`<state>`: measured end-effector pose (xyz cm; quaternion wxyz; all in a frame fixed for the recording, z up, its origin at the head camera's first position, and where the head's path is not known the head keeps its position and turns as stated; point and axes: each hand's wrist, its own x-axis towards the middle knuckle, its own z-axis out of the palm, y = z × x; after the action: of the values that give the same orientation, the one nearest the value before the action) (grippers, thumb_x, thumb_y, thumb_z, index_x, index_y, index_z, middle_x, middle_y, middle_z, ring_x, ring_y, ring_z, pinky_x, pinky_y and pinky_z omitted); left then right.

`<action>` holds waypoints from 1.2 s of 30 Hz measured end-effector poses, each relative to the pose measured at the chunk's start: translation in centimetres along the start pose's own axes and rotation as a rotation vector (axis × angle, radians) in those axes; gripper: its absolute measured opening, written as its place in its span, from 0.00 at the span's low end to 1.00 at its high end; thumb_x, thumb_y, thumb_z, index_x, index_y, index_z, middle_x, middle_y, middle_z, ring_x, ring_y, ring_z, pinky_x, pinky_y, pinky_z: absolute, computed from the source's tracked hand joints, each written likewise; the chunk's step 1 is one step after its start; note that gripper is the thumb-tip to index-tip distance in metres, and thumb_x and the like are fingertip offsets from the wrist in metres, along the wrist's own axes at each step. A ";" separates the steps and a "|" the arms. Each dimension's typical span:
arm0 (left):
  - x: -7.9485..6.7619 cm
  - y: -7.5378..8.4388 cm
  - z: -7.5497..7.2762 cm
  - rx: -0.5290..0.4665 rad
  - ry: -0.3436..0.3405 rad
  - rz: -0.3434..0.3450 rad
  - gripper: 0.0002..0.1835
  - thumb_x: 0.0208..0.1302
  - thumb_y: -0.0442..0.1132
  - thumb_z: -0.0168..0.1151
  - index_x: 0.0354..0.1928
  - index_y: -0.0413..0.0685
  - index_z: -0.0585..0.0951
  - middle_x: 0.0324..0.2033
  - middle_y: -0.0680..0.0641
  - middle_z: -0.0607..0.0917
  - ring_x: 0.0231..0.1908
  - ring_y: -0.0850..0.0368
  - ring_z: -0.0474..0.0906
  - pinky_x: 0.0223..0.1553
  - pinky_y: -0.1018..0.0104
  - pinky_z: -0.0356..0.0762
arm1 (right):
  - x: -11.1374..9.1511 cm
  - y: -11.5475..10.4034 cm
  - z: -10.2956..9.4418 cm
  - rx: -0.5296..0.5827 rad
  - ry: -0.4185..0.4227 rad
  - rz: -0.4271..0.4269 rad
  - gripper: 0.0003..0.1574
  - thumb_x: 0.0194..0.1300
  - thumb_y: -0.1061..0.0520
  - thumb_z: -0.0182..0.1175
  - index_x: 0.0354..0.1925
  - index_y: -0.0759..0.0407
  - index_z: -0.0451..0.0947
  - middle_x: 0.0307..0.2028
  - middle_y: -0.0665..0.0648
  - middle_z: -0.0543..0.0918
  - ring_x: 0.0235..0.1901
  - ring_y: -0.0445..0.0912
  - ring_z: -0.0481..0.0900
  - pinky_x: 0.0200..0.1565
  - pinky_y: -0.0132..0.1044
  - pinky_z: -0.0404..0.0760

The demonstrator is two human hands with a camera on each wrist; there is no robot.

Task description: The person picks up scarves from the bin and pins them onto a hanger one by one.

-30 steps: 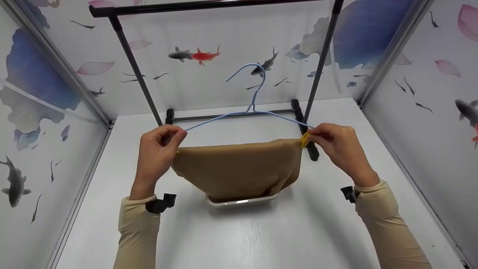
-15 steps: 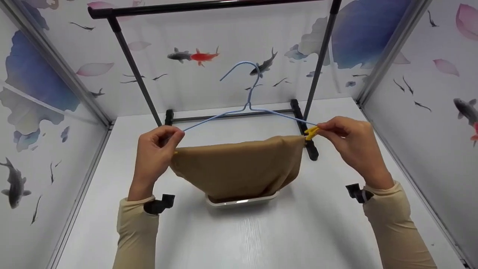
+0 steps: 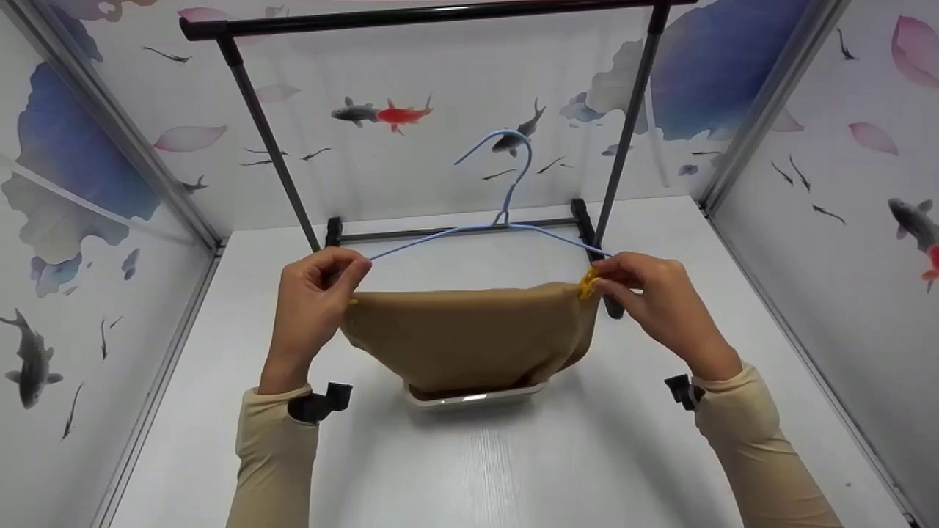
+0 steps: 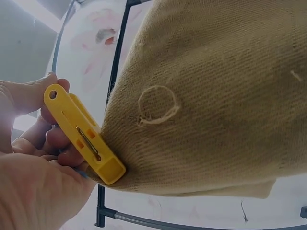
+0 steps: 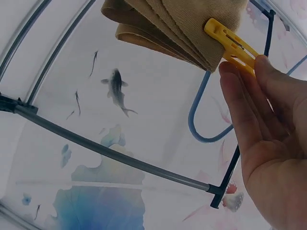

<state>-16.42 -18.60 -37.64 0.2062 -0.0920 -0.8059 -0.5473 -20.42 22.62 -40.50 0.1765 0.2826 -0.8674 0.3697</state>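
Observation:
A brown cloth (image 3: 469,330) hangs spread from the blue wire hanger (image 3: 418,243), low over a white tray (image 3: 477,400). My left hand (image 3: 312,315) pinches the hanger's left end; in the left wrist view a yellow clothespin (image 4: 84,136) beside those fingers grips the cloth's corner. With thumb and fingertips, my right hand (image 3: 656,304) pinches another yellow clothespin (image 5: 235,45). Its jaws sit on the folded corner of the cloth, by the blue bend of the hanger. The hanger's hook points up, attached to nothing.
Behind the hanger stands a clothes rack with a black top bar (image 3: 440,13), dark side posts and a low crossbar (image 3: 411,233). White panels printed with fish and petals enclose the white table (image 3: 469,469) on three sides.
My right hand swung outward to the right with its clothespin, then came back left to the cloth's corner. The hanger tipped left, then back right. My left hand barely shifted.

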 end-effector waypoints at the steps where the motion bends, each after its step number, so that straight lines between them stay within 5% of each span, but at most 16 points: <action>1: 0.0 0.0 0.0 0.004 -0.003 -0.008 0.04 0.68 0.34 0.68 0.40 0.40 0.89 0.27 0.49 0.80 0.27 0.56 0.67 0.30 0.69 0.64 | 0.0 -0.1 0.0 -0.007 -0.009 0.006 0.14 0.62 0.70 0.70 0.47 0.65 0.85 0.43 0.57 0.90 0.42 0.49 0.89 0.44 0.28 0.84; 5: 0.2 0.0 0.0 0.007 -0.010 -0.032 0.05 0.69 0.34 0.67 0.40 0.40 0.88 0.27 0.48 0.79 0.28 0.55 0.67 0.31 0.69 0.64 | 0.0 -0.4 -0.2 -0.061 0.012 0.021 0.19 0.63 0.65 0.70 0.53 0.63 0.84 0.46 0.56 0.89 0.44 0.48 0.89 0.45 0.37 0.86; 10: 0.4 0.1 -0.2 -0.012 -0.016 -0.040 0.05 0.69 0.35 0.68 0.40 0.40 0.88 0.28 0.46 0.79 0.29 0.54 0.69 0.32 0.68 0.66 | 0.4 -0.5 -0.5 -0.105 0.167 0.043 0.10 0.65 0.60 0.71 0.45 0.61 0.85 0.40 0.53 0.88 0.41 0.44 0.85 0.46 0.31 0.81; 16: 0.9 -0.2 -0.3 -0.027 -0.029 -0.045 0.05 0.70 0.35 0.67 0.41 0.42 0.88 0.33 0.41 0.83 0.33 0.53 0.73 0.36 0.67 0.70 | 1.1 0.1 0.2 -0.063 0.207 0.105 0.14 0.75 0.56 0.61 0.54 0.60 0.83 0.51 0.58 0.84 0.54 0.51 0.78 0.55 0.50 0.74; 24: 1.4 -1.4 -0.3 -0.034 -0.021 -0.018 0.04 0.69 0.35 0.67 0.41 0.43 0.89 0.37 0.48 0.80 0.37 0.54 0.74 0.41 0.69 0.73 | 2.6 0.5 1.2 0.041 0.159 0.132 0.14 0.77 0.51 0.58 0.47 0.57 0.86 0.37 0.52 0.86 0.33 0.42 0.76 0.37 0.26 0.73; 36: 2.5 -2.4 0.5 -0.031 0.080 -0.024 0.10 0.71 0.39 0.66 0.48 0.41 0.87 0.43 0.48 0.83 0.42 0.56 0.78 0.47 0.71 0.77 | 3.8 -0.2 1.4 0.101 0.292 0.171 0.13 0.77 0.55 0.58 0.43 0.61 0.86 0.34 0.56 0.85 0.29 0.44 0.72 0.32 0.26 0.70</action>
<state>-19.64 -19.22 -38.71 0.2304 -0.0635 -0.7895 -0.5652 -23.43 20.13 -39.37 0.2542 0.1596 -0.8337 0.4635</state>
